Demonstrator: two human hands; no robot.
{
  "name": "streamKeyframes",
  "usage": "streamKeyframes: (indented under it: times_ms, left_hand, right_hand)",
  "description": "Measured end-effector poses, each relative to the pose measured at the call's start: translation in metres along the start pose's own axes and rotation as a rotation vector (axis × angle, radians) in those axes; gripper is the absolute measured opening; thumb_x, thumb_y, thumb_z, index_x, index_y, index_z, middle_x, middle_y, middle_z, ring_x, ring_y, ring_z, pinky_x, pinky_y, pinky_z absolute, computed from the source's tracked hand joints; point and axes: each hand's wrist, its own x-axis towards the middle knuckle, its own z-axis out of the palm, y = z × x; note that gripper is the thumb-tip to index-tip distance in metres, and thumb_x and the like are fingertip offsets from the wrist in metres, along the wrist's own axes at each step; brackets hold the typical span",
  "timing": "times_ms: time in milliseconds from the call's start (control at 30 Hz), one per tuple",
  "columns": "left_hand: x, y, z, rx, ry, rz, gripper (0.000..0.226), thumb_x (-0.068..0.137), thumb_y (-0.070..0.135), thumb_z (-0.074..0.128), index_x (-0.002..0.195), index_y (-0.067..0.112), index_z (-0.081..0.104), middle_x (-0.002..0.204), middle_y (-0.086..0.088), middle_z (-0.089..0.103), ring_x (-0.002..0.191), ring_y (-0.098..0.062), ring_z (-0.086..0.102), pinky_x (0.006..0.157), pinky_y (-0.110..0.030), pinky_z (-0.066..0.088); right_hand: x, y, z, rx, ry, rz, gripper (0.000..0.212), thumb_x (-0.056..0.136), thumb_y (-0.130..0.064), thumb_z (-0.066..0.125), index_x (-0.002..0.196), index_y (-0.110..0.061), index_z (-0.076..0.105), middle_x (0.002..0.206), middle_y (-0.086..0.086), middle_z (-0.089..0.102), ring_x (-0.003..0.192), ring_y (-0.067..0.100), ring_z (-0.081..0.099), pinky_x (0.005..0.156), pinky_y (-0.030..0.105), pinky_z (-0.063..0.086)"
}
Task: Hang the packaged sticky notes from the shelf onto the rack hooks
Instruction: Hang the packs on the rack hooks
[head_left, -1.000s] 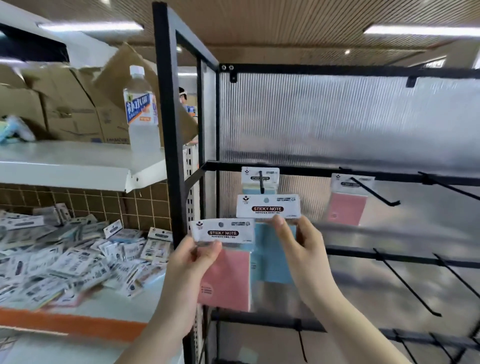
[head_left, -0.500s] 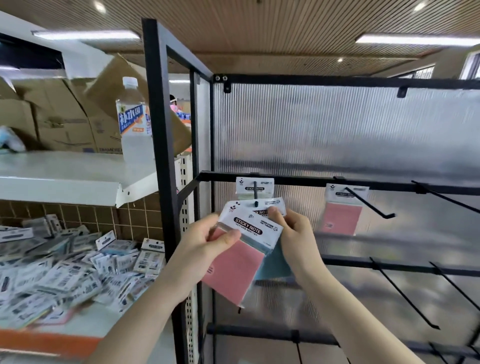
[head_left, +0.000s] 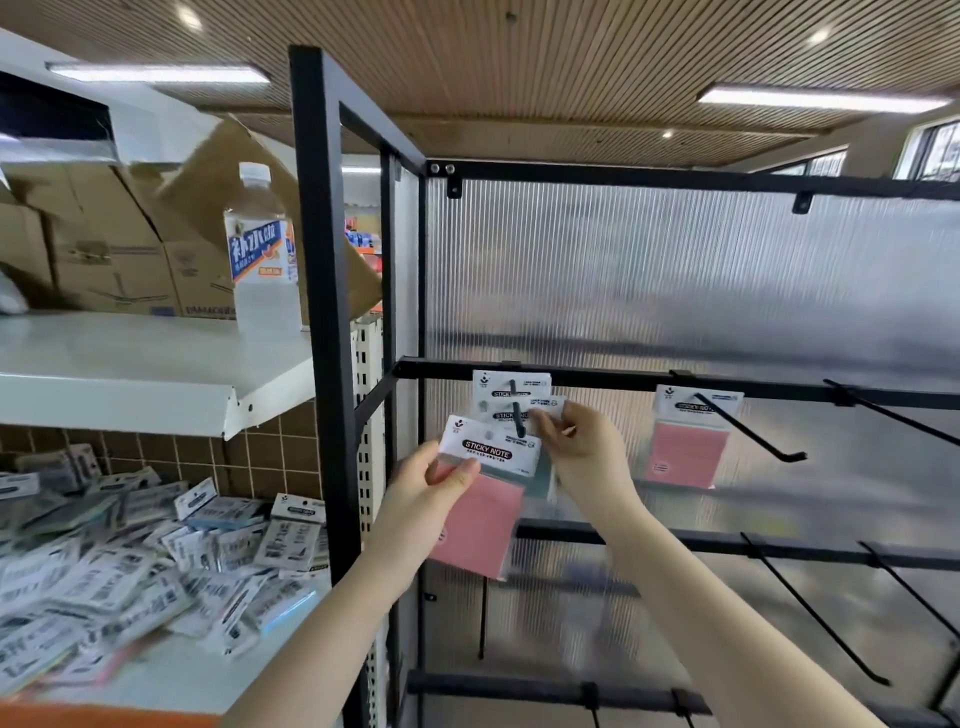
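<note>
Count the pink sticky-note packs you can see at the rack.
2: one pink pack in the left hand; another pink pack hanging on a hook to the right. Others may be hidden.

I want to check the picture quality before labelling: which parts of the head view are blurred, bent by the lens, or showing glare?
Head view: the pile of packets on the lower shelf is smeared, print unreadable; the pink packet in the left hand is soft below its readable label; the black rack frame leans from wide-angle distortion; ceiling lights blow out, and the ribbed panel shows hazy reflections.
</note>
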Motion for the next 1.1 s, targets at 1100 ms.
streamKeyframes:
  times_ms: [1100]
  left_hand:
    - [-0.032, 0.036, 0.136, -0.237, -0.131, 0.243, 0.031, 0.074, 0.057, 0.057, 0.088, 0.030, 0.063, 0.074, 0.019, 0.067, 0.063, 0.004, 0.061, 0.052, -0.010, 0.044]
  right_hand:
    - [-0.095, 0.012, -0.145, -0.016, -0.007, -0.143, 0.066, 0.084, -0.068, 0.043, 0.076, -0.004, 0.058, 0.060, 0.010, 0.052, 0.056, 0.014, 0.044, 0.053, 0.039, 0.035]
